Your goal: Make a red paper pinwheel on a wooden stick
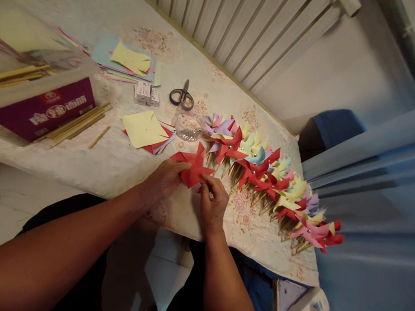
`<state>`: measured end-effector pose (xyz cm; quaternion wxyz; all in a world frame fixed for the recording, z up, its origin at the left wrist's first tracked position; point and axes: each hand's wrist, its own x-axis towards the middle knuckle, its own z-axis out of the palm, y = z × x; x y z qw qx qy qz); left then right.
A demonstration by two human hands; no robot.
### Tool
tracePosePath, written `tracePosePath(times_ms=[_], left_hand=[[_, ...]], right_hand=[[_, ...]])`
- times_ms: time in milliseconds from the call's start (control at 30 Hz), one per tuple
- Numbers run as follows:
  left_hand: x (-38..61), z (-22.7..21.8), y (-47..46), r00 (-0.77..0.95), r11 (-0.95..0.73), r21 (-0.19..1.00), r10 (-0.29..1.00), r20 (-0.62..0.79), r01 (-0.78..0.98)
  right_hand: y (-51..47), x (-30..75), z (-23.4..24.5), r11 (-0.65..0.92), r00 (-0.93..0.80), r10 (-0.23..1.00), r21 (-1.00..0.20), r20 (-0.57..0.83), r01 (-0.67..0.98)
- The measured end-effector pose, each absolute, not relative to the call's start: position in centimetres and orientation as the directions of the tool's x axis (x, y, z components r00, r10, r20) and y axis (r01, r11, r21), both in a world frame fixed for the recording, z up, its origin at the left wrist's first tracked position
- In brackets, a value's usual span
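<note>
A red paper pinwheel is between my hands, just above the near edge of the table. My left hand pinches it from the left, thumb on top of the paper. My right hand is closed at its lower right, fingertips against the paper; anything small between them is hidden. Just beyond the pinwheel lie a clear container of small shiny pins and a stack of paper squares with a yellow one on top. To the right, finished pinwheels on sticks lie in a long row.
Scissors, small white boxes and a pile of coloured paper lie farther back. At left stands a plastic box with a purple label, beside loose wooden sticks. A radiator and a blue curtain border the table.
</note>
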<state>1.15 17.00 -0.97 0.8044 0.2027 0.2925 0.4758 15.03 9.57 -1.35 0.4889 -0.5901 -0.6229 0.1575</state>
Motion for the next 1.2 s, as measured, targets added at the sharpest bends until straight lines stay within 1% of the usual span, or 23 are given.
tracePosePath(times_ms=[67, 167, 300, 467, 633, 700, 800, 1000, 1200], left_hand=[[1.0, -0.9, 17.0, 0.383, 0.468, 0.61, 0.882, -0.274, -0.64], [0.9, -0.9, 16.9, 0.398, 0.48, 0.624, 0.874, -0.279, -0.616], [1.0, -1.3, 16.8, 0.422, 0.463, 0.669, 0.875, -0.238, -0.582], [1.4, -1.4, 16.5, 0.427, 0.437, 0.704, 0.88, -0.207, -0.56], [1.9, -0.9, 16.1, 0.419, 0.422, 0.739, 0.884, -0.207, -0.525], [2.1, -0.9, 16.0, 0.427, 0.427, 0.749, 0.879, -0.213, -0.506], [2.2, -0.9, 15.8, 0.441, 0.442, 0.76, 0.868, -0.228, -0.477], [2.3, -1.4, 15.8, 0.435, 0.446, 0.755, 0.869, -0.237, -0.48], [2.5, -2.5, 15.8, 0.443, 0.459, 0.774, 0.858, -0.258, -0.438]], right_hand=[[9.6, 14.8, -1.3, 0.286, 0.104, 0.891, -0.725, 0.442, 0.627], [9.9, 14.5, -1.3, 0.295, 0.089, 0.887, -0.704, 0.454, 0.646], [10.1, 14.2, -1.5, 0.24, 0.167, 0.897, -0.768, 0.409, 0.593], [10.3, 13.4, -1.3, 0.115, 0.299, 0.916, -0.889, 0.268, 0.443], [10.5, 12.3, -0.5, 0.013, 0.449, 0.879, -0.95, 0.159, 0.312], [10.6, 12.0, -0.2, -0.021, 0.479, 0.871, -0.964, 0.112, 0.265], [10.7, 12.0, 0.0, -0.059, 0.494, 0.866, -0.968, 0.071, 0.243], [10.8, 12.1, -0.1, -0.078, 0.528, 0.848, -0.973, 0.048, 0.215], [10.9, 12.0, -0.1, -0.092, 0.555, 0.831, -0.977, 0.029, 0.19]])
